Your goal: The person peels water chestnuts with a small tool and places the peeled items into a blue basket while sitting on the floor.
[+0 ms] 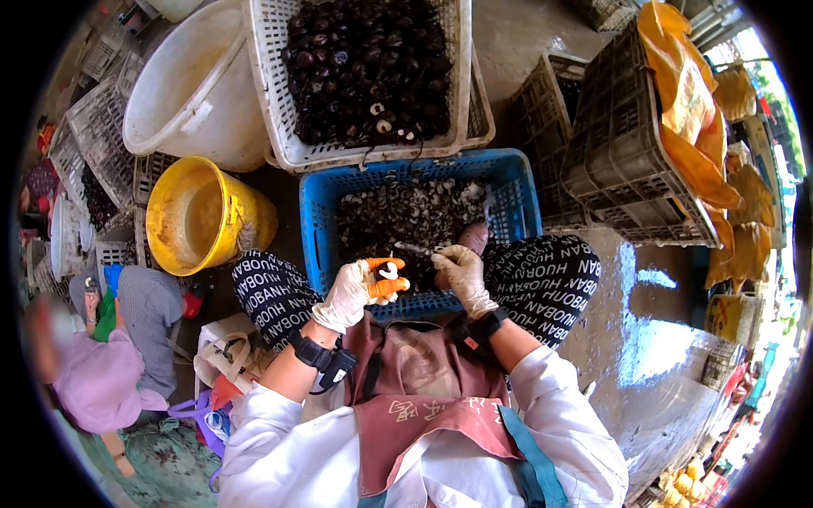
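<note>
My left hand [360, 292], in a pale glove with orange covers on the fingertips, is closed around a partly peeled water chestnut [389, 272] with white flesh and dark skin showing. To its right, my right hand [466, 275], gloved too, grips a small peeling knife [413, 248]; its blade points left, apart from the water chestnut. Both hands are over the near side of a blue plastic basket [318, 229] between my knees. Dark and white peelings [406, 207] cover its bottom. Beyond it, a white crate [275, 110] holds many dark, unpeeled water chestnuts [364, 63].
A yellow bucket [250, 212] stands left of the blue basket, with a large white tub [190, 93] behind it. Stacked dark crates [614, 144] draped with orange sheeting [682, 76] rise at the right. Another person [118, 364] sits at the lower left, near a cloth bag [224, 351].
</note>
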A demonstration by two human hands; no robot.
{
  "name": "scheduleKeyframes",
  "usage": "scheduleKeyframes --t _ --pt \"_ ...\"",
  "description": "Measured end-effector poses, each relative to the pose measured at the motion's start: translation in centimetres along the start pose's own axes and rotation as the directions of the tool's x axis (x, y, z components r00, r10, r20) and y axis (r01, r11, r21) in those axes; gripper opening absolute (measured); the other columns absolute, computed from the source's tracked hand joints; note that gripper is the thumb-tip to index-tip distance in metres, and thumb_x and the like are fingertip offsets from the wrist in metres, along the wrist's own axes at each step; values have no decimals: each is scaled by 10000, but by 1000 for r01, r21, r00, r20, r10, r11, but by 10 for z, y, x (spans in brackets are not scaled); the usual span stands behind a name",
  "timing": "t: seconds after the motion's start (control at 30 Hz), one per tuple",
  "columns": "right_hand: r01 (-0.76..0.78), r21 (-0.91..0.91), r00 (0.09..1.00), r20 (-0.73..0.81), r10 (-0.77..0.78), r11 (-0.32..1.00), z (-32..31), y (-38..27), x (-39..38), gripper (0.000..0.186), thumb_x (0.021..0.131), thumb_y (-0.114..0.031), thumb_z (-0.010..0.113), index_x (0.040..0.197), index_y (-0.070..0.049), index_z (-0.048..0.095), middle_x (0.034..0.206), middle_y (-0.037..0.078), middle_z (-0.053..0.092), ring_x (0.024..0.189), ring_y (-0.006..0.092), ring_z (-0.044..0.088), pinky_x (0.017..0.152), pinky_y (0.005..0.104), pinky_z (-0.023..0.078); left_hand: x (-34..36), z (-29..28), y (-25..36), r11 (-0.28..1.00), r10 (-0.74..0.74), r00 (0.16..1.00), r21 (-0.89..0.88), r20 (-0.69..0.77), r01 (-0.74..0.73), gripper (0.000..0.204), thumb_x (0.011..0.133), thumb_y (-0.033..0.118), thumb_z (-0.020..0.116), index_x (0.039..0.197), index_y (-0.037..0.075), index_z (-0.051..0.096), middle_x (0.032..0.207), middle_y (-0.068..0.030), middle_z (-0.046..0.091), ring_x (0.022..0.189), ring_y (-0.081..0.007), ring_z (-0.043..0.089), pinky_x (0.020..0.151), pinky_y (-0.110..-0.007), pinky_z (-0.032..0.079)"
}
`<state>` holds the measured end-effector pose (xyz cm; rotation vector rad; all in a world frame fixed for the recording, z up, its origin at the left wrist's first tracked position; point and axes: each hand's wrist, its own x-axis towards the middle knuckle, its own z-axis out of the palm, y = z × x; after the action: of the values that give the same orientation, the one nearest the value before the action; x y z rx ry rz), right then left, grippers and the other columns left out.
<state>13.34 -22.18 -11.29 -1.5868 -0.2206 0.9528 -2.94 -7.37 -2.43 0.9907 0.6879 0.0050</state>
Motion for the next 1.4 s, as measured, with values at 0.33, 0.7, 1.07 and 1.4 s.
scheduleKeyframes --t 0.33,0.7,1.07,1.4 --pt "88 -219 995 -19 -94 972 -2 6 1 117 803 -54 718 886 11 667 830 47 670 766 93 594 717 241 498 5 3 -16 843 273 957 506 -103 -186 383 696 19 805 1018 -19 602 851 -25 641 771 -73 586 728 -213 503" --pt "142 -279 987 -34 -158 950 0 7 3 146 813 -103 723 902 1 675 824 36 669 724 94 587 696 239 496 6 0 -25 877 270 954 443 -131 -188 408 671 84 846 985 1 600 861 -22 653 754 -65 592 694 -235 522" --pt "571 -439 819 244 -519 694 -3 -64 -15 221 735 -84 742 941 -30 684 843 107 662 782 272 617 721 327 496 5 -13 -2 935 268 961 258 -71 -242 495 722 -49 759 1181 9 584 986 0 611 874 -69 566 813 -210 492" --pt "903 -299 420 767 -485 308 -14 -90 5 190 735 -103 703 910 -32 682 896 89 649 789 281 590 732 363 491 9 -22 13 598 -49 907 740 419 -310 431 679 201 768 1067 48 657 813 -132 656 732 -178 637 707 -275 498"
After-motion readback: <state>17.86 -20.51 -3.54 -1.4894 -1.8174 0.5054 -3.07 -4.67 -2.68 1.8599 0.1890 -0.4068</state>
